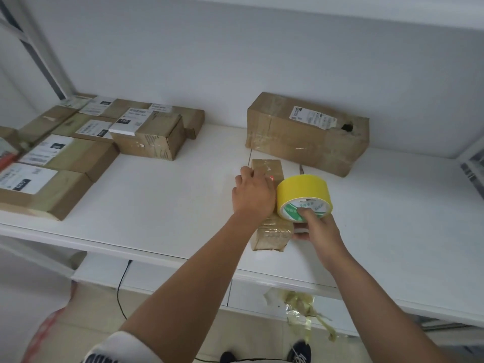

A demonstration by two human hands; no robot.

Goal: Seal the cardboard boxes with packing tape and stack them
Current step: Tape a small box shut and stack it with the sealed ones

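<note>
The right hand (pixel 318 226), nearest the camera, grips a yellow roll of packing tape (pixel 303 196), thumb hooked into its core. The roll stands on edge, touching the right side of a small, narrow brown cardboard box (pixel 269 231) on the white surface (pixel 170 195). The left hand (pixel 252 195) rests palm-down on that box, fingers bent over its top. Behind the box lies a large taped cardboard box (pixel 306 133). Well left of it are labelled cardboard boxes (pixel 78 142), grouped.
</note>
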